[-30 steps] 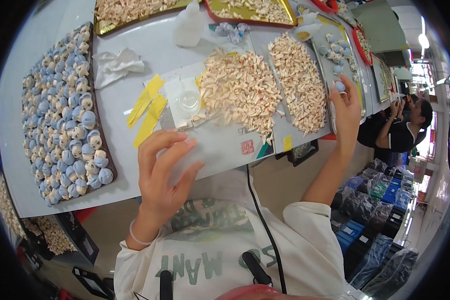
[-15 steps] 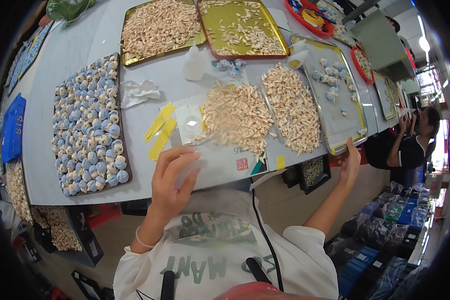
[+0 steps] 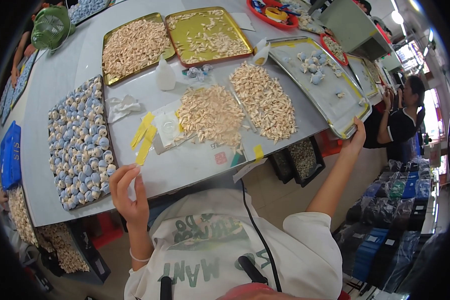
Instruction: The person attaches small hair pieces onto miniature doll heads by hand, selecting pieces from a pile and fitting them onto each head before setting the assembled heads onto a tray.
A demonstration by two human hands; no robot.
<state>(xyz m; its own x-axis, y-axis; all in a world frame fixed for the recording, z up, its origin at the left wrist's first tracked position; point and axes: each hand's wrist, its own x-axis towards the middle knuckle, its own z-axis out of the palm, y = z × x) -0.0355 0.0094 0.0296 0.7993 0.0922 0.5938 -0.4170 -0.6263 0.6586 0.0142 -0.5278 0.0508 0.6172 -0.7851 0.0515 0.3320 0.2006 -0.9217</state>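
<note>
At the right, my right hand [image 3: 355,138] grips the near corner of a shallow metal tray [image 3: 346,111]. Small blue-and-cream figure pieces [image 3: 313,65] lie loosely in it, mostly toward its far end. My left hand [image 3: 127,195] is open over the table's front edge, its fingers curved and apart with nothing between them. Close by are yellow tape strips [image 3: 145,142] and a tray of packed rows of round blue-and-cream pieces [image 3: 82,150]. Two piles of small pointed cream pieces, one nearer the middle [image 3: 212,117] and one beside the tray [image 3: 265,102], lie on the table.
Toward the back stand two gold trays holding cream pieces, left [image 3: 112,78] and right [image 3: 182,34]. A white squeeze bottle [image 3: 165,76] and crumpled tissue [image 3: 122,107] lie nearer. Beyond are a green fan [image 3: 49,30] and a red basket [image 3: 252,11]. Another person [image 3: 402,110] works at the right.
My left hand has moved left, away from the cream pile toward the packed tray. The metal tray has turned, its near corner swinging right with my right hand. The view has shifted too.
</note>
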